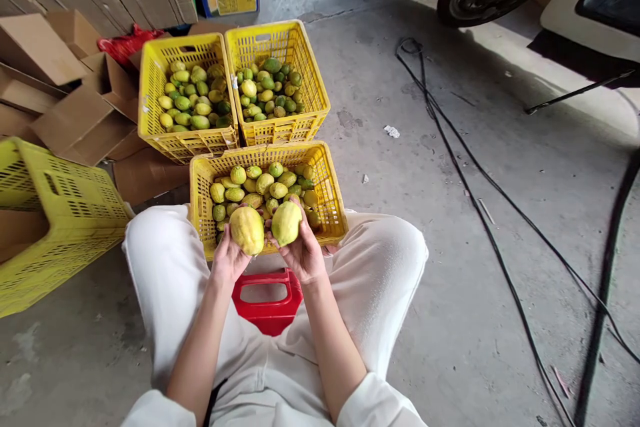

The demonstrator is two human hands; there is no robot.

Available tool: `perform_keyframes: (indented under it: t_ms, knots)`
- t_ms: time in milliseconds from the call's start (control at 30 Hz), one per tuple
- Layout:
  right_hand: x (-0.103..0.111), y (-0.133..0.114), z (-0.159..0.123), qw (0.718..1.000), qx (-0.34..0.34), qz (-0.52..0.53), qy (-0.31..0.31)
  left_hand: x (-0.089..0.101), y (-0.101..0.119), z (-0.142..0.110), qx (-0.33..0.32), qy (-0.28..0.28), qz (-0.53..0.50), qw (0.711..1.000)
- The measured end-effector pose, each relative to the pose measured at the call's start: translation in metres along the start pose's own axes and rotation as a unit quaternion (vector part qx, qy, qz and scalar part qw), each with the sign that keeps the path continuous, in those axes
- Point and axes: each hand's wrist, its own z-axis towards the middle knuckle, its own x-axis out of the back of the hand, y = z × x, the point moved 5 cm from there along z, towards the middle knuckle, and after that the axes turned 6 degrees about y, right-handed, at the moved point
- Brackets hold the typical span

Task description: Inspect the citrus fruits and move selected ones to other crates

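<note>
The left hand [227, 260] cups a yellow fruit [247, 229], its fingers wrapped beneath. The right hand [300, 253] grips a greener fruit [286, 223] likewise. Both fruits almost touch above the nearest yellow crate [333, 203].

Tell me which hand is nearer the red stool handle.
Left. The left hand holds its fruit just above the red stool handle; the right hand sits slightly farther, up and right.

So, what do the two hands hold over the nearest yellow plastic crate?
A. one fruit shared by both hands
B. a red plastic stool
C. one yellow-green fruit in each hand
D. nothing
C: the left hand holds one yellow-green round fruit and the right hand holds another yellow-green fruit, above the nearest yellow plastic crate.
</note>
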Motion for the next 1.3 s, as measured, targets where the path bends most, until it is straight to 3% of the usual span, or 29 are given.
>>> perform_keyframes:
  t_ms: [200,367,600,733,967,1133,1300]
  knots:
    - [0.002,0.004,0.0,1.0,0.02,-0.008,-0.017,-0.002,-0.002,-0.001,-0.003,-0.085,0.029,0.996]
    - [0.002,-0.002,0.002,0.998,0.057,-0.014,0.022,-0.009,0.001,-0.004,0.031,-0.078,-0.014,0.996]
    - [0.004,0.0,0.004,1.0,0.028,0.001,0.005,0.004,-0.003,0.006,-0.03,-0.014,0.004,0.999]
    - [0.004,0.003,0.002,0.999,0.024,-0.03,-0.008,0.008,-0.006,0.009,-0.016,-0.037,0.023,0.999]
    - [0.004,-0.001,0.002,0.995,0.063,-0.078,0.001,-0.002,-0.003,0.003,0.045,-0.043,0.012,0.998]
    - [0.008,-0.009,0.004,0.991,0.101,-0.062,0.06,-0.004,0.002,0.003,-0.02,-0.039,0.017,0.999]
    - [0.008,-0.007,0.005,0.995,0.071,-0.059,0.037,-0.003,0.005,0.005,-0.054,-0.056,-0.004,0.997]
